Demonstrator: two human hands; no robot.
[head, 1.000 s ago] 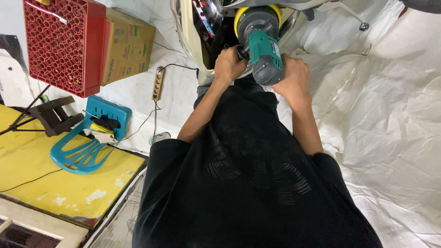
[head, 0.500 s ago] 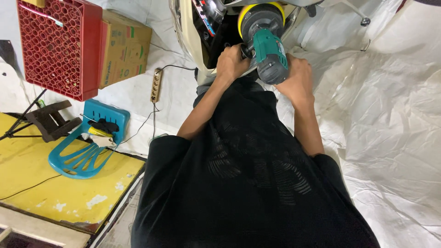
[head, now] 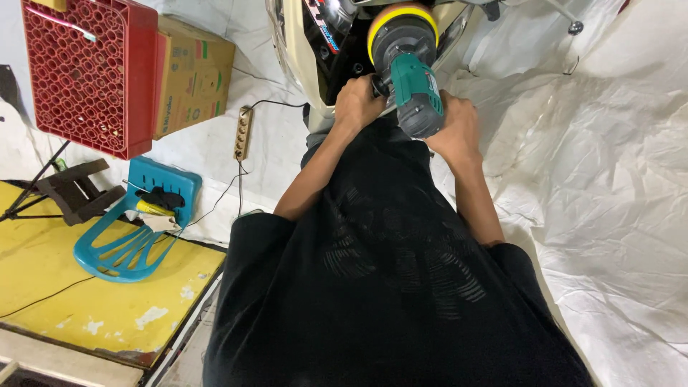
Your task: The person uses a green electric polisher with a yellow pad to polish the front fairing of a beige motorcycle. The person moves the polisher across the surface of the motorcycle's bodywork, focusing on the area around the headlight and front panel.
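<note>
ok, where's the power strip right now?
Head view, upper left of centre: the power strip lies on the white sheet, just right of the cardboard box, left of the left hand.

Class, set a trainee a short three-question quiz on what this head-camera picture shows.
1. True or false: both hands grip the green polisher.
2. Which hand is on the side handle? A) left hand B) right hand
3. What colour edges the polishing pad?

Key: 1 true. 2 A; the right hand holds the body's rear. 3 yellow. The pad lies against the cream vehicle panel, with the red crate far to the left.
</note>
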